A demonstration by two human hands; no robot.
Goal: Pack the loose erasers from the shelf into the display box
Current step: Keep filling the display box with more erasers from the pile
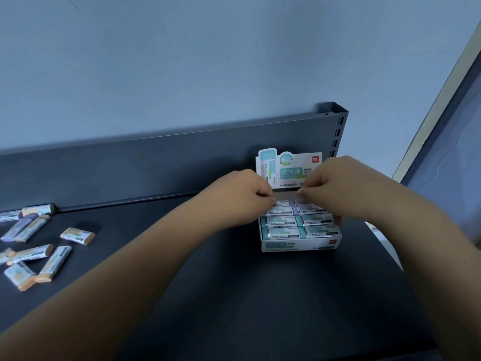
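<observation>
We look down on a dark grey metal shelf (234, 295), its matt surface filling the lower part of the view. Behind it rises a low back panel (130, 168) of the same dark grey, with a narrow rail (117, 203) running where the two meet. At the panel's right end we see a square hollow upright post (335, 121) with slots (337, 132) down its face. Above is a plain pale blue-grey wall (182, 61), evenly and softly lit. To our right a cream strip (437, 100) slants beside a blue-grey panel (455, 152).
</observation>
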